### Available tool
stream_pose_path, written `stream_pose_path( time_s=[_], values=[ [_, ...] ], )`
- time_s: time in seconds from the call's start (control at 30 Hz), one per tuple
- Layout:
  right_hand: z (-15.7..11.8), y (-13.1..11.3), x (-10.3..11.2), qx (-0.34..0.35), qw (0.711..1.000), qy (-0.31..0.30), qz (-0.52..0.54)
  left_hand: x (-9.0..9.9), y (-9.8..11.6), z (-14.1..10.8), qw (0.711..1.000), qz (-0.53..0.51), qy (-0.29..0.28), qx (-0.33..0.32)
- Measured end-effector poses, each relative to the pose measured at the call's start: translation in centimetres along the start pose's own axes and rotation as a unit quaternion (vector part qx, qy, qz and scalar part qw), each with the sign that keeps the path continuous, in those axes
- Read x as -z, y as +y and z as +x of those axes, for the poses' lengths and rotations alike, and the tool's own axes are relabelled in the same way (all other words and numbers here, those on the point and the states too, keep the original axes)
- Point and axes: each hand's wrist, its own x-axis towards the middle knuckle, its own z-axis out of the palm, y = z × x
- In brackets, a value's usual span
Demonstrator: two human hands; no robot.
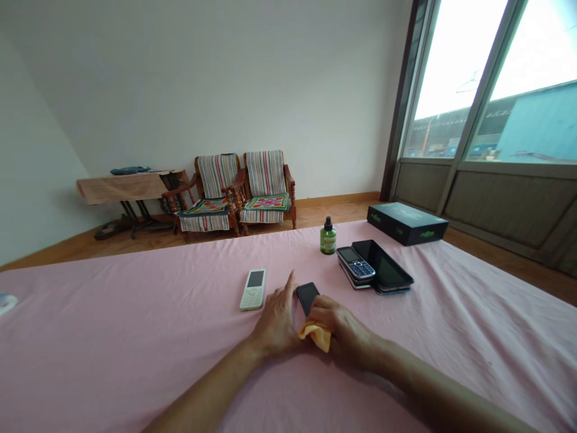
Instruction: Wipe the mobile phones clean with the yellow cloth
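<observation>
right hand (336, 328) gripping yellow cloth (318, 335)

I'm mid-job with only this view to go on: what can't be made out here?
All in the head view:
Lower end of the dark phone: hidden by the right hand and orange-yellow cloth.
Whether the left hand grips it: hidden by the hands.
Item under the blue keypad phone: mostly covered by it.
White thing, far left: cut off by the edge.
Green bottle's label: too small.
</observation>
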Motion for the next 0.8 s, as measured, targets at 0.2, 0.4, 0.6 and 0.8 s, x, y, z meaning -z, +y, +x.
stream_pose_path(
  time_s=[0.2, 0.4, 0.6, 0.8],
  values=[
    [-0.8, 1.6, -0.7, -0.134, 0.976, 0.163, 0.051, 0.2, 0.2, 0.0, 1.0, 0.012, -0.006, 0.01],
    [-0.8, 4.6, -1.3, -0.211, 0.937, 0.271, 0.059, 0.0, 0.0, -0.3, 1.0, 0.011, -0.001, 0.009],
    [-0.2, 4.8, -0.9, -0.225, 0.941, 0.245, 0.065, 0.1, -0.1, -0.3, 1.0, 0.002, -0.001, 0.016],
    [4.1, 6.2, 0.7, -0.181, 0.969, 0.161, 0.046, 0.2, -0.1, -0.3, 0.999, 0.007, -0.027, 0.023]
  ],
)
